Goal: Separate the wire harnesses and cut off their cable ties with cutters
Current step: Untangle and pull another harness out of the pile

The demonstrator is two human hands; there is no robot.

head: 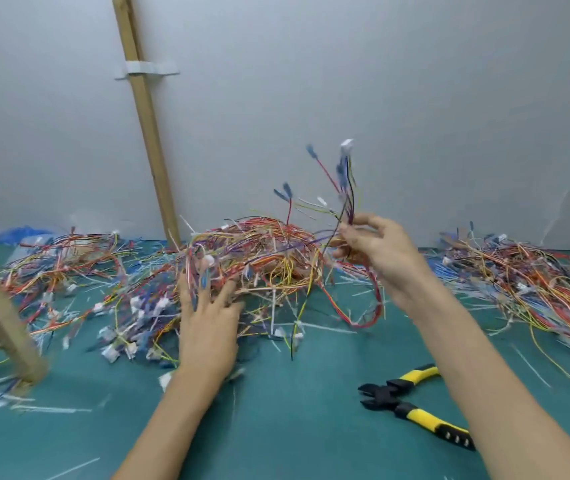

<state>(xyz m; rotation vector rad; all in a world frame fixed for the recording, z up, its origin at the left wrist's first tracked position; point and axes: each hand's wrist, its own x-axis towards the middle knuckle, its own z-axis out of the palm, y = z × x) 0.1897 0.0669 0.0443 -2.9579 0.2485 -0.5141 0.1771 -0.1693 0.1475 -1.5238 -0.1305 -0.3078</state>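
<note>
Centrally, a wire harness (345, 188) (red, yellow and dark leads, blue terminals, white connector) stands raised above the tangled heap (262, 247), pinched between thumb and fingers of the right hand (377, 251); the left hand (207, 317) rests on the heap's near edge, fingers spread straight. Cutters (411, 407) with yellow-and-black handles lie untouched on the green mat (294, 434) beside the right forearm, white cable ties (314, 327) scattered around, a grey wall (380, 81) behind.

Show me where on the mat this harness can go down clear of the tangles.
Barest: the mat between your forearms, left of the cutters, in front of the centre pile. Also near-left, between the wooden post and left forearm, with a few cut ties. Crowded: left pile, right pile, and around the left hand. The right hand pinches the harness.
</note>
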